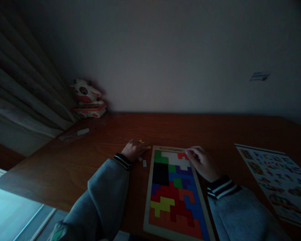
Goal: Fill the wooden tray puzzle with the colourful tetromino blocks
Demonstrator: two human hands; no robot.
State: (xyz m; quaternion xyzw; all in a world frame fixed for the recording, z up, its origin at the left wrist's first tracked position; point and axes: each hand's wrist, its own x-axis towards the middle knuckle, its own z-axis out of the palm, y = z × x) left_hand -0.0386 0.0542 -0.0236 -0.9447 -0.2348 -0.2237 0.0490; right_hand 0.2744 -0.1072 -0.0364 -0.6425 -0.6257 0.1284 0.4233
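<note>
A wooden puzzle board (147,214) lies on the table before me, filled largely with coloured block pieces; its pale base shows near the top. My left hand (132,149) is left of the board, fingers bent onto a yellow puzzle piece (147,147). Another yellow piece (141,141) lies just beyond those fingers, and two small white pieces (144,163) are close below the hand. At the board's upper right corner, my right hand (200,160) has its thumb and fingers closed at the frame. An orange-red piece (181,156) sits inside the board beside these fingertips.
A printed pattern sheet (278,180) lies on the table (110,134) at the right. A cow-shaped toy (87,98) stands in the back left corner by the curtain (22,77). A white strip (83,131) lies nearby. The wall (178,60) bounds the table's back.
</note>
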